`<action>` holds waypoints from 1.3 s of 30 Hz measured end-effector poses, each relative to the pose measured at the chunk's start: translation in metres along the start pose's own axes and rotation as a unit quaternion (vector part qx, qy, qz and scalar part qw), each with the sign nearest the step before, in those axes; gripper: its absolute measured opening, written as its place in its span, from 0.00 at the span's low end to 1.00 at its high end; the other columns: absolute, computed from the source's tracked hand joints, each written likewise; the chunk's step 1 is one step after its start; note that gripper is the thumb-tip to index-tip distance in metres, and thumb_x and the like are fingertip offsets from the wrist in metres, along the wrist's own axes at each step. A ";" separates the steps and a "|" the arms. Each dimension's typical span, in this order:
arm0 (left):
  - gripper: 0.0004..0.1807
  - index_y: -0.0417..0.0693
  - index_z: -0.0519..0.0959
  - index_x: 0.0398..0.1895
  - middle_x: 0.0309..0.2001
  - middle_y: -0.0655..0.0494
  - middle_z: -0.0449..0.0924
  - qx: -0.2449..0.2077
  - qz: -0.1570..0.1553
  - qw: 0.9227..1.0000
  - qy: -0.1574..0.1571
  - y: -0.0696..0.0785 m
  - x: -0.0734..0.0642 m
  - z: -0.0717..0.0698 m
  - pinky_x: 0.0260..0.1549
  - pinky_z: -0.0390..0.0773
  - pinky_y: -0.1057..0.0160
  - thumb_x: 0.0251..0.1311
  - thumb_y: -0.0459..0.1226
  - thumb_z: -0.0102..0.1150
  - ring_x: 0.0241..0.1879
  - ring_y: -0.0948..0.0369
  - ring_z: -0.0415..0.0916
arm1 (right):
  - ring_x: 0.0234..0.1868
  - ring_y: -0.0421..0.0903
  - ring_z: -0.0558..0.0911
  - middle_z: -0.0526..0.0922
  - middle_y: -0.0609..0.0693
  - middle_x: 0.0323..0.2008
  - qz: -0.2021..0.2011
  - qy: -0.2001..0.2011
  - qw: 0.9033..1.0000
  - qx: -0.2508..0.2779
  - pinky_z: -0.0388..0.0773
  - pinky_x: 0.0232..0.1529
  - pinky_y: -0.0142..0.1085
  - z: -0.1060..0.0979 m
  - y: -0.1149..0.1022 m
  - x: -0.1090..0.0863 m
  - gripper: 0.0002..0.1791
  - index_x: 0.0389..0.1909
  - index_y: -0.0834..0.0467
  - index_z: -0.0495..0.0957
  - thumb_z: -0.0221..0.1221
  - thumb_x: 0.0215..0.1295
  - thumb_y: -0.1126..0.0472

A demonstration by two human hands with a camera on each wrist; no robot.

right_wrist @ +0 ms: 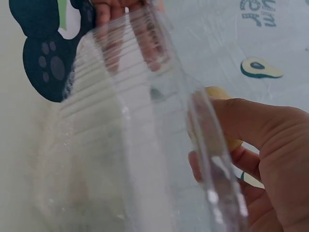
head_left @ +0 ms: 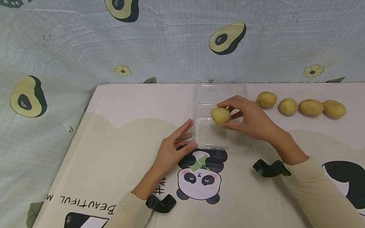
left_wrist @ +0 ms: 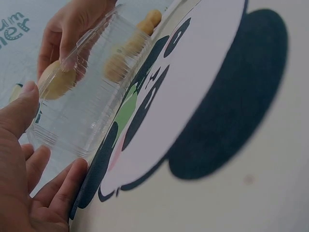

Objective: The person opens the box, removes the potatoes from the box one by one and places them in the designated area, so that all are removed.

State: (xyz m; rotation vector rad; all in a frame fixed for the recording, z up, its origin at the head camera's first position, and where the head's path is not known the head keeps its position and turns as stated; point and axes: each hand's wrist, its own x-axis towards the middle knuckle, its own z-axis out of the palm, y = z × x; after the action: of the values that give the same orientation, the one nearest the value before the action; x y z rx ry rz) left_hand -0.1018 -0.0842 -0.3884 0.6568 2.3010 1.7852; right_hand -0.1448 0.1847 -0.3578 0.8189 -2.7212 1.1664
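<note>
A clear plastic clamshell box (head_left: 211,135) lies on the table with its lid (head_left: 219,91) folded back toward the wall. My right hand (head_left: 254,120) pinches a small potato (head_left: 221,116) between thumb and fingertips, held over the box's tray. The left wrist view shows that potato (left_wrist: 58,81) behind the transparent wall, near the rim. At the box's left side rests my left hand (head_left: 174,147), its fingers extended against the wall and nothing gripped. In the right wrist view the see-through wall partly covers the right hand (right_wrist: 270,145) and its potato (right_wrist: 219,93).
Right of the box, several potatoes (head_left: 311,108) form a loose row near the table's back edge. A panda-print cloth (head_left: 121,145) covers the table. Behind it hangs an avocado-print curtain (head_left: 173,42). Each wrist carries a black camera mount (head_left: 161,204).
</note>
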 end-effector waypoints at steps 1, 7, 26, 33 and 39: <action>0.37 0.40 0.59 0.72 0.68 0.46 0.62 0.000 0.001 1.000 0.000 0.000 0.000 0.000 0.57 0.72 0.51 0.60 0.29 0.61 0.60 0.46 0.70 | 0.45 0.46 0.77 0.76 0.50 0.49 0.001 0.004 1.000 0.000 0.82 0.43 0.37 -0.002 0.000 -0.001 0.30 0.56 0.58 0.76 0.73 0.49 0.66; 0.37 0.45 0.59 0.72 0.68 0.49 0.63 0.001 0.011 1.000 0.002 -0.012 0.002 0.000 0.57 0.72 0.54 0.61 0.31 0.62 0.60 0.48 0.71 | 0.45 0.47 0.77 0.75 0.52 0.51 0.019 0.019 1.000 -0.002 0.81 0.44 0.39 -0.016 0.004 -0.007 0.30 0.57 0.58 0.75 0.71 0.51 0.65; 0.38 0.57 0.60 0.73 0.68 0.60 0.64 -0.002 0.023 1.000 0.004 -0.040 0.006 0.002 0.55 0.73 0.64 0.60 0.37 0.64 0.59 0.57 0.72 | 0.45 0.34 0.73 0.74 0.50 0.48 0.069 0.141 0.987 -0.029 0.76 0.42 0.20 -0.065 0.025 -0.049 0.33 0.57 0.60 0.76 0.71 0.47 0.74; 0.38 0.57 0.60 0.73 0.68 0.60 0.64 0.005 0.026 1.000 0.006 -0.041 0.006 0.002 0.55 0.73 0.64 0.60 0.37 0.64 0.58 0.59 0.73 | 0.47 0.34 0.73 0.73 0.47 0.49 0.093 0.181 0.979 -0.009 0.75 0.42 0.18 -0.082 0.033 -0.063 0.34 0.58 0.62 0.76 0.70 0.46 0.77; 0.39 0.58 0.60 0.73 0.68 0.61 0.64 0.004 0.023 1.000 0.006 -0.040 0.006 0.002 0.55 0.73 0.65 0.60 0.37 0.64 0.59 0.59 0.72 | 0.47 0.32 0.73 0.73 0.43 0.49 0.120 0.199 0.972 -0.031 0.73 0.42 0.16 -0.096 0.041 -0.077 0.32 0.59 0.61 0.75 0.70 0.49 0.74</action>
State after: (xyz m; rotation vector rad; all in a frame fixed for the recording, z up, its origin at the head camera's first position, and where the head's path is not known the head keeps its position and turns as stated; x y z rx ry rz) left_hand -0.1163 -0.0878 -0.4264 0.7077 2.3210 1.8052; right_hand -0.1131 0.3082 -0.3367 0.2165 -2.5448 1.1309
